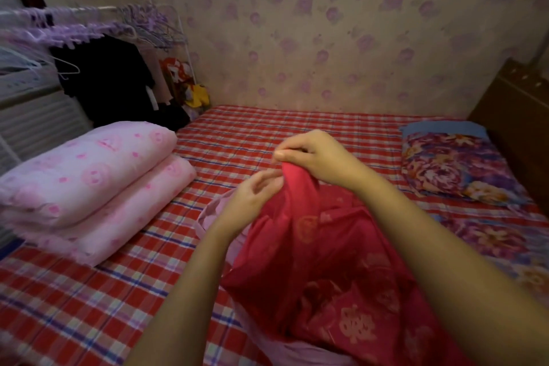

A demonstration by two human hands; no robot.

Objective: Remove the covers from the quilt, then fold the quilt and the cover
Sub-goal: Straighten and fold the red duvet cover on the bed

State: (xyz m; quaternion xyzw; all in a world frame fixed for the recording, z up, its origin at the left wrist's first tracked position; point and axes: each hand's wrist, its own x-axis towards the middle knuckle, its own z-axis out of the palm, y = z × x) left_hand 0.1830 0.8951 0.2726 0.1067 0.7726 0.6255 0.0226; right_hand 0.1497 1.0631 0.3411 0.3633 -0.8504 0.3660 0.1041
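Crumpled red cover (326, 261) lies closest, heaped on the bed (89, 306) between both forearms, its pale pink lining showing at the near edge. From that heap one corner rises in a narrow peak, so its long axis runs up and away from the person towards the right hand (315, 154). That hand's grip is a pinch, thumb against forefinger on the very tip, wrist bent downward and forearm reaching in from the lower right. The left hand (252, 197) sits just below and to the left, palm turned inward, fingertips meeting the same fold. Whether they already pinch it is hard to tell. It is the nearer hand to slide down the edge and spread it. The pink quilt (89, 175) lies folded at the left, well apart from the cover.
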